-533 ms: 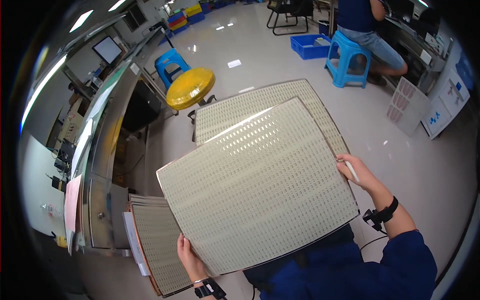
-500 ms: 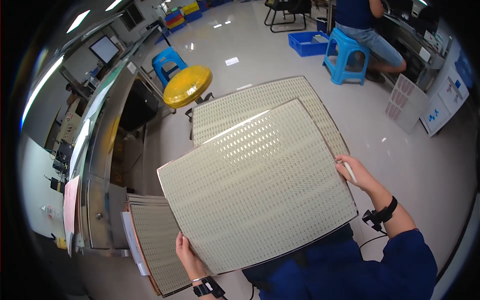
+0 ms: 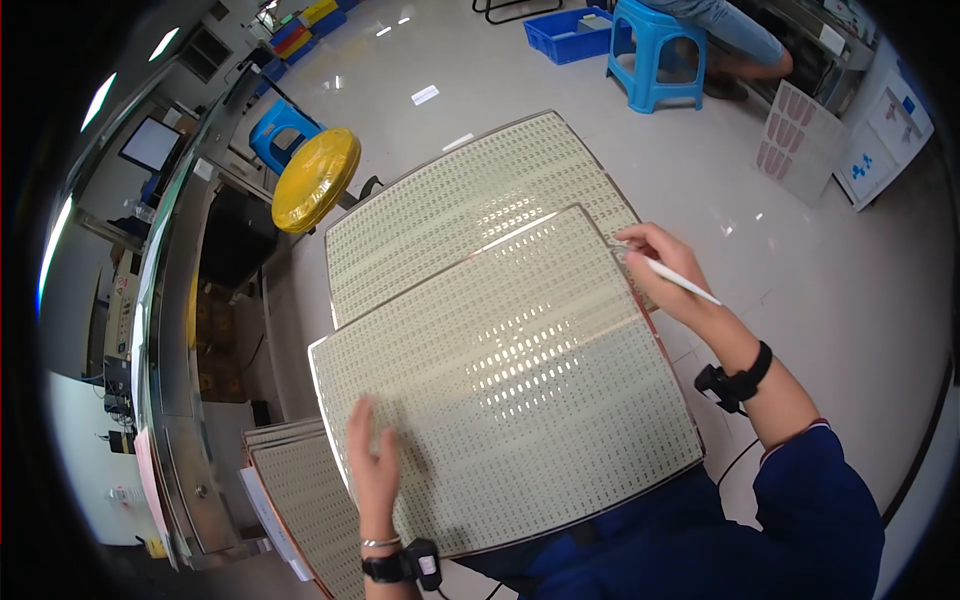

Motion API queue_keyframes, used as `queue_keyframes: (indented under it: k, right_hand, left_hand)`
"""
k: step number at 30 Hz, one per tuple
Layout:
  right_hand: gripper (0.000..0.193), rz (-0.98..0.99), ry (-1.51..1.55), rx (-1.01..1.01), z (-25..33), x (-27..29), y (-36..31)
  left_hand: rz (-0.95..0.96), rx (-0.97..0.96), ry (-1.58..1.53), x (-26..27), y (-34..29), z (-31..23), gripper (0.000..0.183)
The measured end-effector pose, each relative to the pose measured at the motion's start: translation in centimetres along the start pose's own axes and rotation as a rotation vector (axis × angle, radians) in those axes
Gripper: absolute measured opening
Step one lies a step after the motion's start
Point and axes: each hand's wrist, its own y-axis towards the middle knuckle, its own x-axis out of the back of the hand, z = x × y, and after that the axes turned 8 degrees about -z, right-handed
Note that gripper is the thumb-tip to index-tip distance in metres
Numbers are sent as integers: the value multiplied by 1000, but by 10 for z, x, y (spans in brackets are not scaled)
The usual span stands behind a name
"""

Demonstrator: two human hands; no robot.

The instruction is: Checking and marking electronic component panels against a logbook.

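A large pale panel [image 3: 520, 430] covered in rows of small metallic marks lies in front of me, its near edge over my lap. Beyond and partly under it is a similar panel [image 3: 400, 235]. Over the near panel's left side, my left hand [image 3: 374, 460] is open with fingers stretched out; whether it touches the surface I cannot tell. My right hand [image 3: 672, 275] is by the panels' right edges, fingers curled, with a slim white pen-like tool [image 3: 684, 280] held in it. The tool's front end is hidden by the fingers.
A stack of similar panels [image 3: 300, 490] stands low at the left, next to a metal workbench [image 3: 190, 420]. A yellow-covered round stool [image 3: 318, 180] and a blue stool [image 3: 280, 130] are beyond. At far right, a person sits on another blue stool [image 3: 655, 60] near a blue crate [image 3: 565, 38].
My left hand has let go of the panel's left edge and moved over its surface. My right hand has come off the right edge and shifted up. The near panel now sits lower.
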Motion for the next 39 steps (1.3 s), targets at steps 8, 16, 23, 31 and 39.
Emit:
queue_keyframes:
  k: [8,16,23,31,39]
  right_hand:
    - [18,190,-130,151,-36,-24,12]
    - [19,138,-122,310,-44,-26,16]
    - [17,72,-95,299,-53,-27,14]
    - [17,34,-80,331,-51,-25,13]
    - [19,107,-56,353,-50,-24,15]
  left_hand:
    - [436,-495,-59,-134,70,-127,45]
    - [386,-514,89,-155,65,-129,48]
    - [386,-505,79,-159,66,-131,49]
    - [386,-508,84,-159,65,-131,48]
    - [380,-504,86,-160,65,-131,47]
